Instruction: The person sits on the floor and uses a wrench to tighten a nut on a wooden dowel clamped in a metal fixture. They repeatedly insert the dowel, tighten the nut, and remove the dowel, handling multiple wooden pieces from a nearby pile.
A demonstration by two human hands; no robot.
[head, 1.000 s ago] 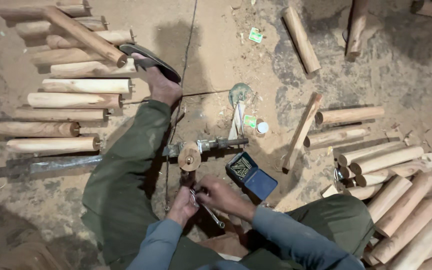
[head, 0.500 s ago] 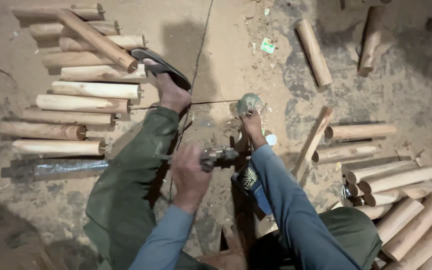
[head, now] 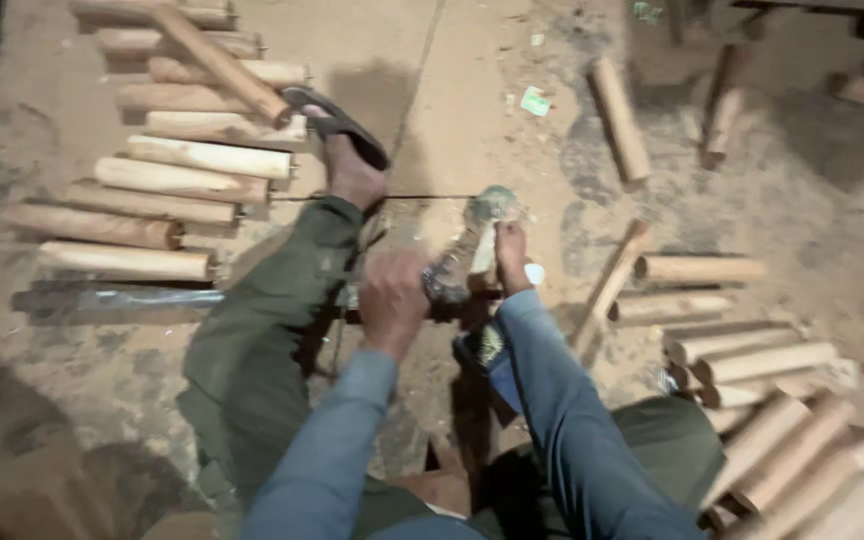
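Note:
My left hand (head: 392, 300) is closed in a fist on a dark metal fixture (head: 447, 285) that sits on the dirt floor between my knees; motion blur hides the exact grip. Just right of it, my right hand (head: 510, 255) grips the pale handle of a tool with a round greenish head (head: 492, 205), which lies on the ground ahead. Under my right forearm, a small blue box (head: 490, 352) is partly hidden by the sleeve. My left leg in green trousers stretches forward, and its sandalled foot (head: 347, 140) rests against the logs.
A row of peeled wooden logs (head: 182, 180) lies at the left. More logs are piled at the right (head: 752, 360) and scattered farther away (head: 620, 118). A long metal bar (head: 122, 298) lies on the floor at the left. A green paper scrap (head: 535, 100) lies ahead.
Both hands left the small work near my lap and moved forward. The left now clasps the metal fixture, and the right has reached out and taken the tool's pale handle.

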